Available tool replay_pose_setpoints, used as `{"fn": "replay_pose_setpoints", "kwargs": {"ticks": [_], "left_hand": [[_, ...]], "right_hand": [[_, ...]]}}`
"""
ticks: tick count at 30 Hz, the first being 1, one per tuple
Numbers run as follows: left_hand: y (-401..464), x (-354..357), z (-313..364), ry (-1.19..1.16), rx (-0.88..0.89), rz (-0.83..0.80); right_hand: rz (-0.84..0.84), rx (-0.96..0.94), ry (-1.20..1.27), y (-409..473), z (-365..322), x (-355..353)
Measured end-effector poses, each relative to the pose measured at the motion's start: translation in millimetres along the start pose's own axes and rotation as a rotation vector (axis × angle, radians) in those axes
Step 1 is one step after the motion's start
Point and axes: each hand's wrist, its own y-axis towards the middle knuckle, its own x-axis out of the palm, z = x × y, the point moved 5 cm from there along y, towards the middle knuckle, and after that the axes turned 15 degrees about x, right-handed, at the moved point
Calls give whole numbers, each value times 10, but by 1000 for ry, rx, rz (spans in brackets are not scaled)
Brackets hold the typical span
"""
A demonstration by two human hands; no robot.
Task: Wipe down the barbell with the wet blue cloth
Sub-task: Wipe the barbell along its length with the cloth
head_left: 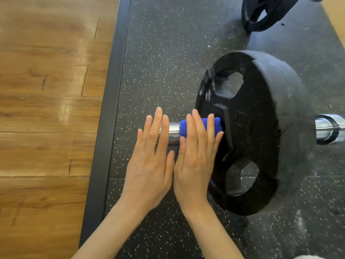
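The barbell lies across the black speckled floor mat, with a chrome sleeve end (173,132) sticking out left of a big black weight plate (248,131). The bar continues on the plate's right side (328,128). A wet blue cloth (186,128) is wrapped round the sleeve right beside the plate. My right hand (196,157) lies flat on the cloth with straight fingers. My left hand (151,161) lies flat on the bare chrome end just left of it, fingers straight. Both hands sit side by side, thumbs nearly touching.
The black rubber mat (168,62) has a dark border strip (112,101) on its left, and beyond it is wooden flooring (46,109). Another black plate or bag (265,14) sits at the top right.
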Motion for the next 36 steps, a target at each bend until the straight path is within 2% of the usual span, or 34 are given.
{"fn": "replay_pose_setpoints", "kwargs": {"ticks": [5, 8, 12, 16, 19, 23, 26, 31, 36], "left_hand": [[94, -17, -88, -37, 7, 20], [150, 12, -130, -54, 9, 15], [235, 8, -205, -72, 18, 7], [308, -20, -240, -128, 28, 0], [357, -40, -297, -160, 34, -27], [413, -57, -346, -165, 48, -49], [425, -66, -359, -140, 52, -36], [323, -8, -330, -1, 118, -12], [308, 52, -334, -53, 91, -1]], "right_hand": [[-40, -156, -56, 189, 40, 35], [-22, -97, -15, 185, 3, 67], [-62, -237, -16, 234, 15, 124], [7, -43, 90, 295, -6, 168], [-6, -136, 78, 278, -6, 235], [31, -49, 82, 364, 40, 215], [-14, -171, 38, 356, 93, 211], [72, 6, 96, 236, -6, 259], [60, -149, 41, 290, 59, 292]]}}
